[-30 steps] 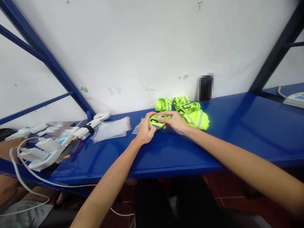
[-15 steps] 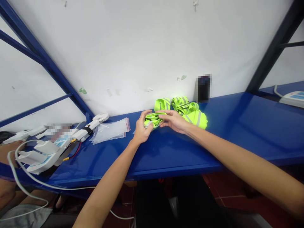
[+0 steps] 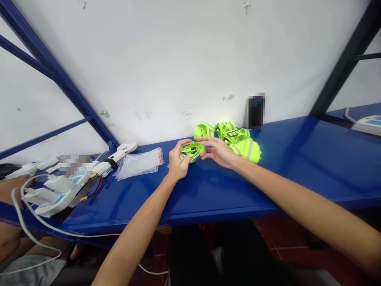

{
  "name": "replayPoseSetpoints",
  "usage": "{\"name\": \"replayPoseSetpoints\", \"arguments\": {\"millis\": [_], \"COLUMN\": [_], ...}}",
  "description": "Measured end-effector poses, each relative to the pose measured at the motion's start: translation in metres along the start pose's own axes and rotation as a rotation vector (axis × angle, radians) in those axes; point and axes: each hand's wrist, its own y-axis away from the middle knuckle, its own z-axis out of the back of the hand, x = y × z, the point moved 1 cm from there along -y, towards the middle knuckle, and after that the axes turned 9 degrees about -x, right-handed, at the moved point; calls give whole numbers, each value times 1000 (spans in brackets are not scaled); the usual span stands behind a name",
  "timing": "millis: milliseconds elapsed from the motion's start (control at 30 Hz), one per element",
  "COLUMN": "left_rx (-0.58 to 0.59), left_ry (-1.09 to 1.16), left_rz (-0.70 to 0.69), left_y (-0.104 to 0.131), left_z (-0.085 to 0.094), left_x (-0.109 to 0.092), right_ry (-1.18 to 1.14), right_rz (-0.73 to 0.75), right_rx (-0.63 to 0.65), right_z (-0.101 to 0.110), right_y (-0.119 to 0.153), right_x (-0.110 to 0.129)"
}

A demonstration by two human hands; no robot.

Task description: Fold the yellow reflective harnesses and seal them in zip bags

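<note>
My left hand [image 3: 179, 159] is wrapped round the left side of a rolled yellow-green reflective strap bundle [image 3: 192, 151], which seems to sit in clear plastic. At the bundle's right side is my right hand [image 3: 216, 151], its fingers apart, with fingertips at the bundle's upper right edge. Behind it, against the wall, stands another yellow-green roll [image 3: 204, 130]. More rolled yellow-green bundles with grey stripes [image 3: 248, 149] lie just beyond my right hand and wrist.
Clear zip bags [image 3: 139, 163] lie left of my hands on the blue table [image 3: 214, 194]. Further left are a white fan [image 3: 127, 147], a power strip [image 3: 56, 198] and cables. A blurred dark object [image 3: 256, 112] leans on the wall. Another person's arm [image 3: 13, 190] shows far left.
The fingers of my right hand have come out of the bundle and spread at its edge. The rolled top of the bundle now shows more openly.
</note>
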Motion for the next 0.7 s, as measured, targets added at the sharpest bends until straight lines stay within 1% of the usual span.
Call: {"name": "replayPoseSetpoints", "arguments": {"millis": [67, 133, 233, 367, 467, 567, 633, 700], "left_rx": [-8, -12, -10, 34, 49, 67, 85, 99], "left_ry": [-6, -31, -61, -117, -189, -272, -318, -360], "left_rz": [6, 3, -7, -43, -96, -129, -152, -185], "left_y": [0, 0, 1, 2, 3, 4, 5, 6], "left_z": [1, 1, 1, -1, -3, -6, -8, -10], "left_x": [1, 2, 2, -1, -5, -6, -6, -6], "right_ry": [46, 181, 412, 657, 825, 981, 1055, 1087], "right_rz": [-16, 16, 141, 311, 368, 341, 337, 366], "right_rx": [15, 16, 48, 87, 35, -28, -67, -104], "right_z": [3, 5, 9, 15, 19, 20, 18, 17], "right_y": [0, -1, -3, -4, -5, -6, -5, -6], "right_x": [4, 8, 12, 14, 15, 16, 15, 13]}}
